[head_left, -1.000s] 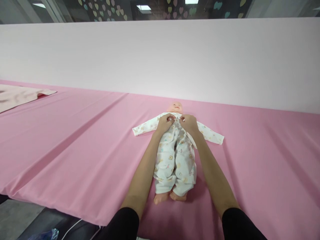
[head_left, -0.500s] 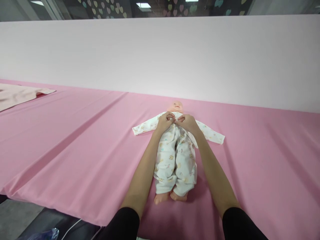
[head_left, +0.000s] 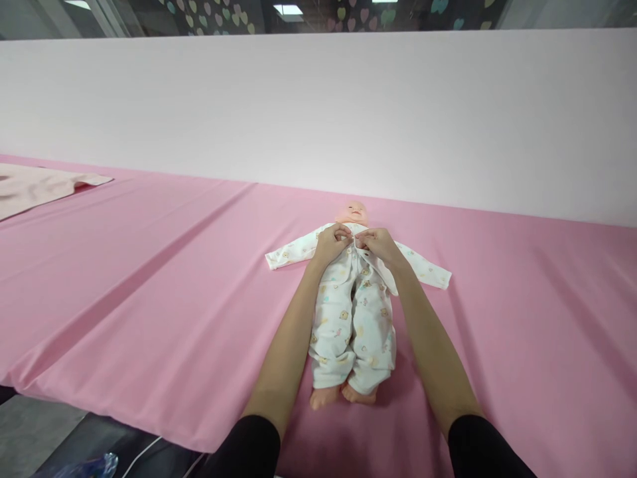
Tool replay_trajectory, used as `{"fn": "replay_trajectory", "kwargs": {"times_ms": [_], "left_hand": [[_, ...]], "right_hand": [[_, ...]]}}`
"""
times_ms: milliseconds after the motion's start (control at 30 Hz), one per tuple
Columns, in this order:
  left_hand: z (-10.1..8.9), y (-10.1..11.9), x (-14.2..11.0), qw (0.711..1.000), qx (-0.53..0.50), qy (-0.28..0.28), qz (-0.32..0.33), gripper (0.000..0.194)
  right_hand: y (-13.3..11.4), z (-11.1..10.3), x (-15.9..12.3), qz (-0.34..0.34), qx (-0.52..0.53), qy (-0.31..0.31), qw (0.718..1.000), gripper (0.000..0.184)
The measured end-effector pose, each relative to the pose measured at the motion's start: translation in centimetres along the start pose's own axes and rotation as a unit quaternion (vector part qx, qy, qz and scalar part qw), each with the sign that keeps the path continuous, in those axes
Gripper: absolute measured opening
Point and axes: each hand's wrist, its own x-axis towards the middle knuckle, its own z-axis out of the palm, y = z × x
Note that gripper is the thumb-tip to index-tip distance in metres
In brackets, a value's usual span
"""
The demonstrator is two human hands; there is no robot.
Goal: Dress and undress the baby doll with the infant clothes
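A baby doll (head_left: 356,212) lies on its back, head away from me and bare feet toward me. It wears a white patterned baby shirt (head_left: 426,269) with both sleeves spread sideways, and matching trousers (head_left: 332,318). My left hand (head_left: 334,242) pinches the shirt's front edge at the chest. Just to its right, my right hand (head_left: 377,243) has its fingertips closed on the other side of the same front opening. The fingertips nearly meet, and any fastener between them is too small to make out. One lower flap of the shirt hangs beside my right wrist.
A pink padded sheet (head_left: 174,318) with long creases covers the surface. A pale pink cloth (head_left: 40,188) lies at the far left. Behind stands a white low wall (head_left: 318,113). A black seat (head_left: 124,441) with a plastic bag (head_left: 94,467) and white cord is at lower left.
Both hands stay at the shirt's chest opening, with small finger movements. The fingertips of my right hand have shifted slightly apart from my left. The whole view has moved a little.
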Motion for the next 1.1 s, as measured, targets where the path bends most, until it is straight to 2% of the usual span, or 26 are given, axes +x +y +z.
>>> {"fn": "replay_trajectory", "kwargs": {"times_ms": [167,433,533,667,767,867,1000,1100], "left_hand": [[-0.1,0.3,0.0,1.0,0.009,-0.006,-0.011,0.015],[-0.2,2.6,-0.3,0.989,0.134,0.016,-0.058,0.018],[-0.1,2.7,-0.4,0.988,0.142,0.028,-0.056,0.021],[-0.2,1.9,-0.3,0.994,0.088,0.031,-0.05,0.023],[-0.4,1.3,-0.1,0.996,0.05,0.03,-0.061,0.024],[-0.6,1.0,0.0,0.995,0.057,0.031,-0.071,0.024],[-0.5,0.9,0.1,0.992,0.055,0.028,-0.108,0.025],[-0.3,0.9,0.1,0.991,0.05,0.022,-0.122,0.026]], "right_hand": [[-0.5,0.4,-0.4,-0.02,-0.157,0.055,0.986,0.006],[-0.8,1.4,-0.8,-0.056,-0.32,0.095,0.941,0.015],[-0.8,1.8,-0.9,-0.048,-0.337,0.111,0.934,0.015],[-0.7,2.0,-1.0,-0.042,-0.323,0.122,0.937,0.017],[-0.6,2.0,-0.9,-0.076,-0.339,0.113,0.931,0.018],[-0.5,1.7,-0.7,-0.109,-0.357,0.091,0.923,0.018],[-0.6,1.3,-0.5,-0.105,-0.372,0.03,0.922,0.018],[-0.8,1.5,-0.8,-0.1,-0.413,0.018,0.905,0.02]]}}
